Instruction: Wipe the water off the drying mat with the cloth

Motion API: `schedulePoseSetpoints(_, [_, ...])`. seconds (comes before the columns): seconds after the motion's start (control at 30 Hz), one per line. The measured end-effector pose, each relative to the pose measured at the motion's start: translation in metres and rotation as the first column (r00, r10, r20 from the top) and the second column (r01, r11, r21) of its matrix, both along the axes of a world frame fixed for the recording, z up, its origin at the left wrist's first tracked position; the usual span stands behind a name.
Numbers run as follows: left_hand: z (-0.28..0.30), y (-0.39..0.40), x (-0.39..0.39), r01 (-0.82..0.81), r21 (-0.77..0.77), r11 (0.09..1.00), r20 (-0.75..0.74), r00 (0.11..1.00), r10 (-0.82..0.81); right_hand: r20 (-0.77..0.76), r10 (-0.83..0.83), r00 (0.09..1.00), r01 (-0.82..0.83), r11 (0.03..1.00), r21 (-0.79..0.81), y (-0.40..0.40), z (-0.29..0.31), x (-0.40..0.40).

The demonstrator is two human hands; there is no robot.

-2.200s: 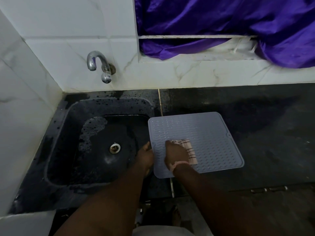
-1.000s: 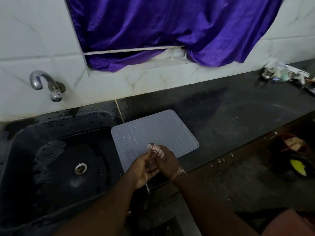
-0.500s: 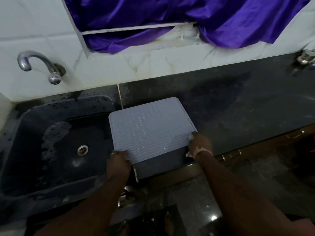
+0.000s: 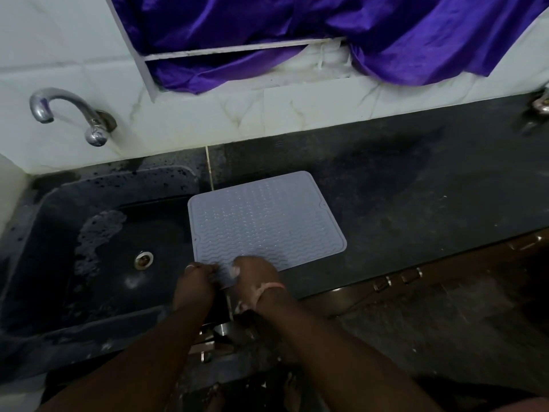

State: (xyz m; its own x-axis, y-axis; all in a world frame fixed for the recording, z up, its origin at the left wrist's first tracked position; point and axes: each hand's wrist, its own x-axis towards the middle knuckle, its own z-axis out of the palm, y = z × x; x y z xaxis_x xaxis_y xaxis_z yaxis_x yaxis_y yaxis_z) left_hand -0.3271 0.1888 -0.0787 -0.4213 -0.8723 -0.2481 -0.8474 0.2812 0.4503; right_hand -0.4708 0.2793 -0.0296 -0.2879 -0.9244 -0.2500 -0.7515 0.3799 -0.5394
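Leftmost, a chrome tap (image 4: 69, 114) projects from the white tiled wall (image 4: 297, 114) above a dark sink (image 4: 44, 233); the basin surface is wet and patchy, with a round metal drain (image 4: 143, 259) near its middle. Just right of the sink, the grey drying mat (image 4: 267, 221) lies flat on the dark countertop (image 4: 416, 188), its left edge overhanging the sink rim and its ridged face up. At the mat's near edge the two hands sit close together. The left hand (image 4: 194, 285) has its fingers curled onto the near left corner of the mat and appears to pinch that edge. The right hand (image 4: 257, 278), with a pale band at the wrist, rests on the near edge just beside the left; a small pale patch shows at its fingers, and a further pale scrap below the wrist, but whether either is the cloth cannot be determined, nor whether this hand grips anything. Above the counter, a purple curtain (image 4: 326, 31) hangs across a window recess. At the far right edge a small metal object (image 4: 539, 104) sits on the counter by the wall; its identity is not discernible.
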Motion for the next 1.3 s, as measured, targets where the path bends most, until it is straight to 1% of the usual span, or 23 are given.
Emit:
schedulePoseSetpoints(0.07, [0.001,0.0,0.0,-0.02,0.024,1.0,-0.014,1.0,0.02,0.025,-0.173,0.985,0.174,0.984,-0.037,0.009,0.0,-0.038])
schedulePoseSetpoints(0.1, [0.003,0.001,0.001,-0.024,0.031,0.999,-0.014,1.0,0.025,0.027,-0.289,0.957,0.29,0.955,-0.057,0.015,-0.001,-0.061])
schedulePoseSetpoints(0.17, [0.003,0.002,0.002,-0.021,0.041,0.999,-0.01,1.0,0.022,-0.03,-0.479,0.877,0.475,0.876,-0.08,0.03,-0.002,-0.108])
schedulePoseSetpoints(0.2, [0.003,0.002,0.003,-0.023,0.049,0.999,-0.011,1.0,0.023,-0.082,-0.528,0.845,0.523,0.849,-0.073,0.037,-0.004,-0.126])
schedulePoseSetpoints(0.27, [0.006,0.003,0.004,-0.011,0.056,0.998,-0.011,1.0,0.012,-0.167,-0.563,0.809,0.565,0.824,-0.043,0.043,-0.009,-0.137])
schedulePoseSetpoints(0.33, [0.006,0.002,0.003,0.013,0.045,0.999,0.002,1.0,-0.013,-0.219,-0.538,0.814,0.542,0.839,-0.045,0.038,-0.013,-0.114])
schedulePoseSetpoints(0.4, [0.008,-0.001,0.003,0.023,0.05,0.998,0.022,0.999,-0.025,-0.248,-0.468,0.848,0.468,0.882,-0.062,0.024,-0.014,-0.07])
schedulePoseSetpoints(0.5, [0.009,-0.004,0.005,0.076,0.051,0.996,0.051,0.996,-0.079,-0.209,-0.219,0.953,0.222,0.975,-0.01,-0.002,-0.01,0.008])
schedulePoseSetpoints(0.57, [0.008,-0.007,0.007,0.108,0.035,0.994,0.027,0.994,-0.109,-0.103,-0.056,0.993,0.058,0.998,0.017,-0.013,-0.002,0.049])
schedulePoseSetpoints(0.6, [0.01,-0.009,0.007,0.114,0.039,0.993,0.021,0.993,-0.115,-0.042,-0.024,0.999,0.024,1.0,0.01,-0.015,0.002,0.058])
schedulePoseSetpoints(0.67, [0.01,-0.013,0.01,0.133,0.062,0.989,0.022,0.991,-0.134,0.102,-0.064,0.993,0.064,0.998,0.002,-0.017,0.006,0.043])
schedulePoseSetpoints(0.73, [0.009,-0.016,0.011,0.135,0.095,0.986,0.021,0.99,-0.138,0.296,-0.195,0.935,0.204,0.979,0.001,-0.011,0.007,0.009])
schedulePoseSetpoints(0.8, [0.01,-0.013,0.011,0.078,0.127,0.989,0.005,0.997,-0.079,0.385,-0.358,0.851,0.396,0.918,-0.019,-0.004,0.007,-0.032])
schedulePoseSetpoints(0.87, [0.008,-0.01,0.009,0.044,0.133,0.99,-0.014,0.999,-0.043,0.463,-0.536,0.706,0.595,0.803,0.021,0.005,0.002,-0.071])
schedulePoseSetpoints(0.93, [0.009,-0.006,0.009,0.036,0.152,0.988,-0.02,0.999,-0.033,0.498,-0.681,0.536,0.752,0.654,0.085,0.019,-0.015,-0.106])
schedulePoseSetpoints(0.97, [0.01,-0.005,0.009,0.035,0.158,0.987,-0.015,0.999,-0.033,0.484,-0.735,0.475,0.814,0.576,0.076,0.025,-0.025,-0.119])
schedulePoseSetpoints(1.0, [0.009,-0.006,0.009,0.035,0.164,0.986,-0.015,0.999,-0.033,0.468,-0.771,0.431,0.863,0.504,0.036,0.032,-0.035,-0.126])
schedulePoseSetpoints(1.03, [0.011,-0.006,0.009,0.031,0.17,0.985,-0.008,1.0,-0.03,0.439,-0.799,0.411,0.892,0.451,-0.014,0.035,-0.044,-0.125])
schedulePoseSetpoints(1.07, [0.012,-0.005,0.009,0.036,0.166,0.986,-0.008,0.999,-0.036,0.4,-0.811,0.427,0.893,0.447,-0.046,0.035,-0.045,-0.115])
schedulePoseSetpoints(1.1, [0.012,-0.004,0.009,0.035,0.16,0.987,0.003,0.999,-0.036,0.355,-0.802,0.481,0.871,0.484,-0.086,0.034,-0.039,-0.099])
schedulePoseSetpoints(1.17, [0.014,-0.003,0.009,0.023,0.162,0.987,0.022,0.999,-0.027,0.253,-0.752,0.609,0.792,0.593,-0.144,0.02,-0.035,-0.059])
schedulePoseSetpoints(1.23, [0.016,-0.004,0.008,0.045,0.14,0.989,0.05,0.997,-0.053,0.288,-0.639,0.713,0.693,0.703,-0.159,0.006,-0.024,-0.016])
schedulePoseSetpoints(1.3, [0.017,-0.004,0.005,0.089,0.13,0.987,0.074,0.992,-0.099,0.359,-0.468,0.808,0.541,0.83,-0.136,-0.006,-0.023,0.02])
